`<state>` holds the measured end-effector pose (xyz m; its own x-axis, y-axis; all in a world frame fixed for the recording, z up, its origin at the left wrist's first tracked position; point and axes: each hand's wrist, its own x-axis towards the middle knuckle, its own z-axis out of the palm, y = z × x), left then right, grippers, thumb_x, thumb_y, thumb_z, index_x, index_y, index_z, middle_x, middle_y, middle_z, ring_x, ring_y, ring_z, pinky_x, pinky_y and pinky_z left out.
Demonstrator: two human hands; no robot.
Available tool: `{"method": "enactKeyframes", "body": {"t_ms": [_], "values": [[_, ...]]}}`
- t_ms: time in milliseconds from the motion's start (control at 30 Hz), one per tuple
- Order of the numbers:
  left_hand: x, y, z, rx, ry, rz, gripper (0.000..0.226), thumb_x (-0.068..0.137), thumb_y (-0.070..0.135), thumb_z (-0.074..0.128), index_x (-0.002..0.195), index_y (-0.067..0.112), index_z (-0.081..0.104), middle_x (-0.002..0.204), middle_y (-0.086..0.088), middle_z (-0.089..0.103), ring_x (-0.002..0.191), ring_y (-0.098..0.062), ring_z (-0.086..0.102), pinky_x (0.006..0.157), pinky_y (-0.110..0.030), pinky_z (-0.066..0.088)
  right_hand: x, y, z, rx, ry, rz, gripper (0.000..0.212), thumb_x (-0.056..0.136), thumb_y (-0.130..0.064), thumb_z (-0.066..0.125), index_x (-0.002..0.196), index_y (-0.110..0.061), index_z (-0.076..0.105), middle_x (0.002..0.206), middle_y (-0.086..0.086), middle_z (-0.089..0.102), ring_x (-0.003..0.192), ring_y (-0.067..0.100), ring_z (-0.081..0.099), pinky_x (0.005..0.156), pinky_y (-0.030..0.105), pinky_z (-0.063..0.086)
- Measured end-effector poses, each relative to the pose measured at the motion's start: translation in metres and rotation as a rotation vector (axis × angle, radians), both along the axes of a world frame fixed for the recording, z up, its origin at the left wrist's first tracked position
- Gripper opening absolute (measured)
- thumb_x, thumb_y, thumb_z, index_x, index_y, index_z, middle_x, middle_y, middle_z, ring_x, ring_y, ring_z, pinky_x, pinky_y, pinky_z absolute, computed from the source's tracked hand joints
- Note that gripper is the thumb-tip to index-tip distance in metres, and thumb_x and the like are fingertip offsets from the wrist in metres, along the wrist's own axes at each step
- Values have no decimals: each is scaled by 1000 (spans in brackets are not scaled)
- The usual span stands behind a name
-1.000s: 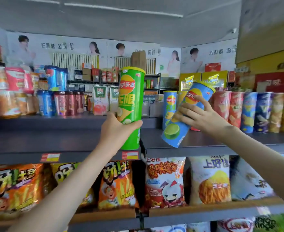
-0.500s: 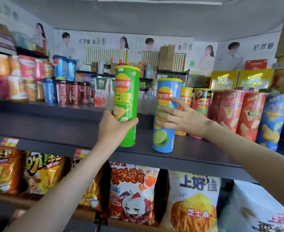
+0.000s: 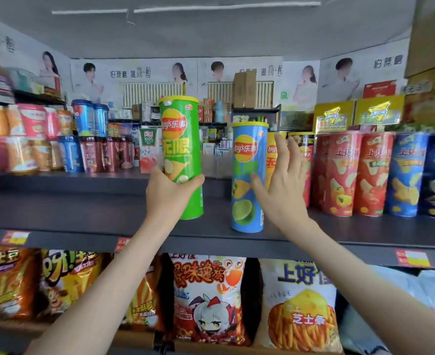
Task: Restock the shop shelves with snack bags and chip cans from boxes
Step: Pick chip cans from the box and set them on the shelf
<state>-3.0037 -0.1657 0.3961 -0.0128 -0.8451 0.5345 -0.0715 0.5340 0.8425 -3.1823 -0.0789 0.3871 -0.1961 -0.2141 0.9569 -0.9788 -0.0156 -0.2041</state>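
The left grip (image 3: 169, 194), a bare hand, wraps fingers and thumb round the lower half of the green chip can (image 3: 180, 139). The can is nearly upright with its base low over the dark top shelf (image 3: 83, 213); whether the base touches the board cannot be told. The right grip (image 3: 281, 190) is open, fingers straight and spread, and holds nothing. Its palm lies just beside the right flank of the blue chip can (image 3: 245, 160), with the thumb across the can's front, though contact is unclear. The blue can stands upright on the shelf near the front edge, apart from the green one.

By their look, these cans are light, stiff tubes with a glossy, somewhat slippery wrap. Tall and narrow, they probably tip easily, and the chips inside would break in a fall. A hold round the middle or lower body, as the left grip has, seems safest; a hard squeeze could dent the wall.

Both cans carry closed yellow lids (image 3: 178, 100), so their contents are unseen. Behind the blue can stand yellow cans (image 3: 271, 149); to the right are rows of red cans (image 3: 339, 175) and dark blue cans (image 3: 406, 175). The shelf below holds snack bags (image 3: 208, 298) side by side. No stock box shows near the hands.
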Motion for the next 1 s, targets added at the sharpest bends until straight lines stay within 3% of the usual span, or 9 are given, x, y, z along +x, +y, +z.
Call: {"method": "enactKeyframes", "body": {"t_ms": [67, 133, 233, 333, 433, 633, 800, 1000], "values": [[1, -1, 1, -15, -5, -10, 54, 71, 36, 84, 103, 17, 44, 89, 10, 52, 84, -19, 57, 72, -35, 51, 16, -10, -7, 27, -186, 35, 91, 80, -44, 64, 152, -11, 18, 152, 21, 23, 141, 36, 19, 108, 41, 15], [2, -4, 0, -25, -12, -16, 55, 70, 37, 84, 103, 17, 45, 89, 9, 53, 86, -20, 58, 73, -37, 52, 26, -18, -14, 71, -248, 25, 105, 76, -47, 73, 153, -11, 12, 153, 20, 21, 140, 37, 19, 108, 41, 16], [7, -10, -3, -30, -21, -34, 55, 68, 37, 84, 103, 17, 46, 93, 7, 56, 89, -22, 60, 78, -42, 55, 31, -22, -16, 165, -334, 67, 107, 77, -27, 77, 154, -16, 3, 145, 18, 28, 128, 39, 32, 100, 40, 29], [14, -18, -4, -33, -25, -45, 56, 68, 39, 84, 103, 18, 46, 93, 7, 56, 89, -22, 60, 78, -42, 55, 34, -24, -13, 191, -364, 114, 101, 81, -15, 71, 154, -17, 1, 123, 18, 42, 112, 40, 43, 94, 41, 35], [22, -26, -4, -36, -18, -47, 55, 70, 38, 84, 103, 18, 45, 92, 9, 53, 89, -21, 58, 75, -39, 54, 33, -35, -9, 200, -331, 132, 102, 80, -10, 70, 154, -18, 1, 108, 12, 39, 105, 38, 44, 93, 41, 37], [36, -43, 1, -33, -20, -24, 55, 71, 37, 83, 104, 16, 45, 93, 7, 54, 88, -21, 58, 80, -46, 55, 15, -72, 2, 258, -420, 169, 106, 81, -6, 68, 153, -22, -9, 112, 17, 41, 106, 41, 45, 96, 45, 40], [40, -52, -2, -28, -9, -37, 55, 72, 36, 83, 106, 17, 45, 93, 8, 55, 80, -8, 56, 77, -42, 55, -4, -90, 4, 315, -535, 222, 112, 82, -4, 70, 152, -24, -16, 127, 26, 36, 116, 42, 43, 99, 41, 35], [32, -52, -8, 14, -44, -79, 54, 72, 36, 83, 105, 16, 45, 93, 7, 56, 80, -8, 55, 75, -42, 55, -13, -103, 2, 351, -539, 215, 113, 83, -8, 72, 151, -26, -17, 138, 25, 29, 121, 43, 44, 104, 47, 36]]}}
